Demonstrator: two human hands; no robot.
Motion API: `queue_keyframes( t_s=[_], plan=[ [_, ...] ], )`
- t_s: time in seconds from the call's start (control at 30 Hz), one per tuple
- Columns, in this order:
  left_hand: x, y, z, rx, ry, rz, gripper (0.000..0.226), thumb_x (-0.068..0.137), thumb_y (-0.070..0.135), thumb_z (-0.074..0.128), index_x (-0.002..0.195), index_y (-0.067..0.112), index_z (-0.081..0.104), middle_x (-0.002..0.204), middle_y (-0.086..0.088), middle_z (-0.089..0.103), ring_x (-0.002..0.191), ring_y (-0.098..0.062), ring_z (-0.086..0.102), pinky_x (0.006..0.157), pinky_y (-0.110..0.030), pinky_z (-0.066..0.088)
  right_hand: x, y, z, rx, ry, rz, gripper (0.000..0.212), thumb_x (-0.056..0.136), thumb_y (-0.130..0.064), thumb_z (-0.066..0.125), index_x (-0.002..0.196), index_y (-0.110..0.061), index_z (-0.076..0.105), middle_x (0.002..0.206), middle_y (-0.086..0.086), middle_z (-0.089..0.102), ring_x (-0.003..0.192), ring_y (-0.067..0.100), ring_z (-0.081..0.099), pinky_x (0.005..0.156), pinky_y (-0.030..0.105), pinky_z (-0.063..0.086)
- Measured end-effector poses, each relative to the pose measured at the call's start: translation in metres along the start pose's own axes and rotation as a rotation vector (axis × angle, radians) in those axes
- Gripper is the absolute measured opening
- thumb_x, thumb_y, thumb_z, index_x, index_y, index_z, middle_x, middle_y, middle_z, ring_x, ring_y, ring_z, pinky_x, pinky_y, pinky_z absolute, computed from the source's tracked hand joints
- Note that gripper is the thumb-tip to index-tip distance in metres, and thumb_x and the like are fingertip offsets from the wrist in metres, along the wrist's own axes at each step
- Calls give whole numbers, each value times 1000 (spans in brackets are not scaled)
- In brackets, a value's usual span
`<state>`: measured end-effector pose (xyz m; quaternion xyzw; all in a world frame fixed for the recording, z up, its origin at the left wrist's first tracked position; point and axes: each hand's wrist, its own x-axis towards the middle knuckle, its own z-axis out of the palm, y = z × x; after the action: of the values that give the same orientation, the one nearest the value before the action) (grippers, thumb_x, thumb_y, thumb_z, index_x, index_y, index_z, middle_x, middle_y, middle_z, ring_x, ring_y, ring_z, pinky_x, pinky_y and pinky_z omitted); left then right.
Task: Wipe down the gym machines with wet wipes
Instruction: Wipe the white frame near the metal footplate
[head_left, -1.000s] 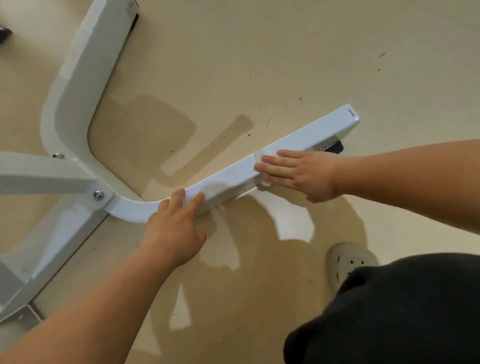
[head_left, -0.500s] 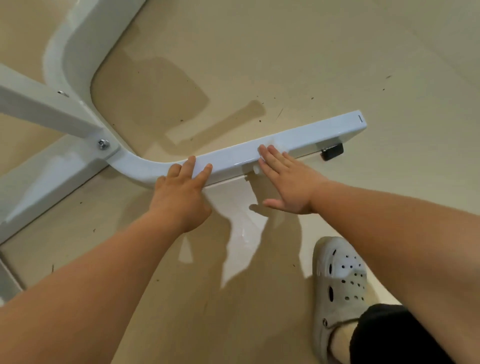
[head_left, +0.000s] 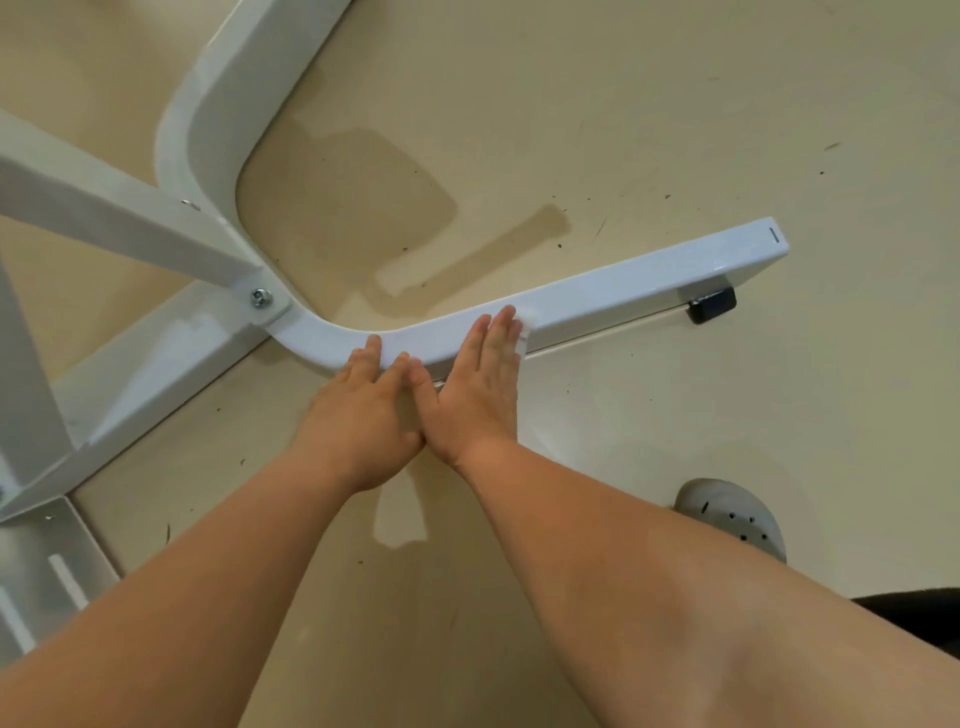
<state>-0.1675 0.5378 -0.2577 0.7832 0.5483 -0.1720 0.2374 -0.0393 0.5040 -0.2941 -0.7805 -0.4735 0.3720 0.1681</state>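
Mid-wipe: R hand (head_left: 478, 395) flat, pressing wipe (head_left: 528, 323) on frame leg (head_left: 623, 291); L hand (head_left: 363, 421) flat alongside. Next prob: L clears bend.

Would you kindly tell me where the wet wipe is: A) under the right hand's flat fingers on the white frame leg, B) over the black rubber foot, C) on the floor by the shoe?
A: an edge of the wet wipe shows beside the right hand, whose straight fingers press it onto the white frame leg.
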Motion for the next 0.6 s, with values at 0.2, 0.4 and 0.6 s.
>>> queue_keyframes(
  t_s=[0.2, 0.4, 0.6],
  plan=[
    [-2, 2, -3, 56, -68, -21, 99, 91, 54, 60, 162, 25, -3, 167, -4, -22, 156, -22, -10, 125, -42, 14, 30, 19, -31, 157, 222, 199, 98, 103, -64, 33, 157, -1, -19, 162, 15, -38, 152, 26, -32, 126, 42, -10],
    [2, 13, 9, 177, -38, -26, 99, 93, 56, 50, 161, 17, -10, 165, -17, -23, 155, -33, -14, 126, -50, -1, 13, 13, -12, 182, 142, 128, 103, 101, -63, 41, 157, -5, -22, 160, 7, -43, 151, 21, -34, 127, 35, -8],
    [6, 27, 13, 168, -53, -59, 99, 93, 57, 46, 160, 10, -9, 163, -25, -22, 153, -41, -15, 125, -53, -1, 18, 11, -10, 317, 178, 148, 114, 95, -66, 51, 157, -5, -22, 161, 6, -41, 151, 17, -33, 126, 31, -9]
  ],
)
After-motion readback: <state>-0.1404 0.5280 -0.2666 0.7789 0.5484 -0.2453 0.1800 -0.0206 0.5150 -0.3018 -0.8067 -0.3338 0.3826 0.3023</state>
